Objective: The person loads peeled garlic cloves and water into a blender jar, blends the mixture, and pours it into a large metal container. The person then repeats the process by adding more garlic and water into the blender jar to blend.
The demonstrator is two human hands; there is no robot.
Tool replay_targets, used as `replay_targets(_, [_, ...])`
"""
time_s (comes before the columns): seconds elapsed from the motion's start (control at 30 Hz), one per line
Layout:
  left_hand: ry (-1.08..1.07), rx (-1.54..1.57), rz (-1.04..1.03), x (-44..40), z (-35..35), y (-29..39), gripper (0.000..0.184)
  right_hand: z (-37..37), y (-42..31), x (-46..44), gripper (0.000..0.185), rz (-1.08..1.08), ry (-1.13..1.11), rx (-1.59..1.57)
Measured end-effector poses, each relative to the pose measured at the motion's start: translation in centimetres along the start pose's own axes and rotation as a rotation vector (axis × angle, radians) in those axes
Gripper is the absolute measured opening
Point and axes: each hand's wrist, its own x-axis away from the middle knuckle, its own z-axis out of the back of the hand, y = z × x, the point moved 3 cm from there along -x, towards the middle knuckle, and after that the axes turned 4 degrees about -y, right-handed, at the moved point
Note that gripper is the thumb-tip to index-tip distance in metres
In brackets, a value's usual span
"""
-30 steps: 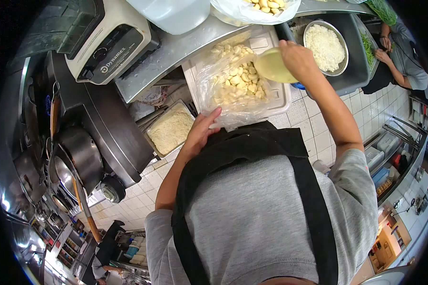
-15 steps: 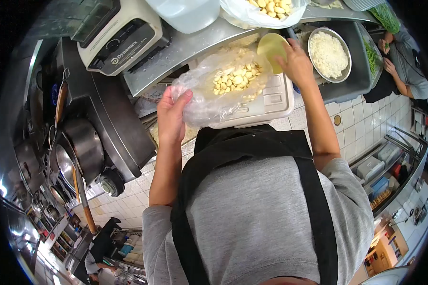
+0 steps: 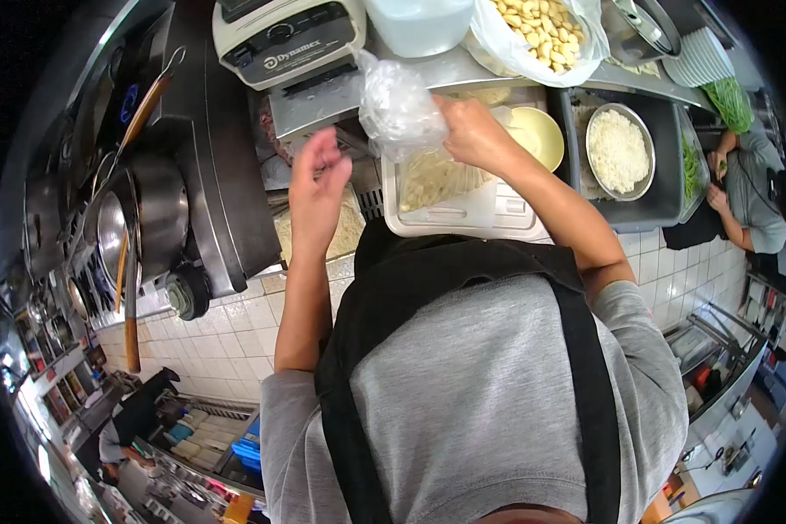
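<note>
My right hand is closed around a crumpled clear plastic bag, whose loose end sticks out to the left. Below that hand, pale pieces show blurrily through clear plastic over a beige lid; I cannot tell whether this is the same bag. Left of the bag, my left hand is raised with its fingers apart and slightly bent, holding nothing. A pale yellow bowl sits just right of my right hand, partly behind it.
A Dynamex machine, a white container and a bag of peeled garlic cloves stand on the steel shelf ahead. To the right, a metal bowl of chopped white food rests in a grey tub. A co-worker is beyond it.
My left hand has let go of the bag. My right hand has left the yellow bowl and now grips the bag, which is bunched up. The cloves seen in its open mouth no longer show clearly.
</note>
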Motion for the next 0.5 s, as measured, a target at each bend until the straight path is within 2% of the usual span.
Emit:
replay_targets(0.07, [-0.271, -0.164, 0.155, 2.3, 1.6, -6.8, 0.055, 2.6, -2.1, 0.1, 0.031, -0.058, -0.020, -0.080])
replay_targets(0.1, [-0.405, -0.375, 0.245, 3.7, 1.7, -9.0, 0.064, 4.3, -3.4, -0.1, 0.027, -0.035, 0.018, -0.135])
replay_targets(0.13, [-0.536, -0.589, 0.330, 5.2, 2.0, -10.9, 0.074, 6.0, -4.8, -0.4, 0.024, -0.007, 0.062, -0.189])
replay_targets(0.17, [-0.680, -0.626, 0.418, 6.2, 2.2, -13.5, 0.094, 7.2, -6.0, -0.6, 0.022, 0.031, 0.112, -0.240])
replay_targets(0.2, [-0.669, -0.592, 0.334, 7.1, 1.6, -15.6, 0.100, 7.8, -6.7, -1.1, 0.023, 0.033, 0.088, -0.329])
replay_targets(0.23, [-0.611, -0.395, 0.240, 7.2, 0.8, -16.7, 0.106, 8.5, -7.4, -1.7, 0.023, 0.048, 0.072, -0.414])
replay_targets(0.27, [-0.535, -0.314, -0.105, 7.0, -0.4, -20.6, 0.108, 9.2, -8.7, -2.4, 0.023, 0.064, 0.056, -0.494])
replay_targets(0.37, [-0.497, 0.015, 0.067, 5.1, -2.6, -17.7, 0.107, 11.0, -15.9, -3.1, 0.022, 0.110, 0.031, -0.498])
replay_targets(0.47, [-0.450, 0.302, -0.067, 3.3, -0.6, -10.2, 0.105, 13.0, -22.1, -3.2, 0.021, 0.349, 0.064, -0.608])
replay_targets(0.5, [-0.436, 0.385, -0.151, 2.8, 0.7, -7.3, 0.104, 14.4, -23.6, -4.1, 0.021, 0.492, 0.130, -0.389])
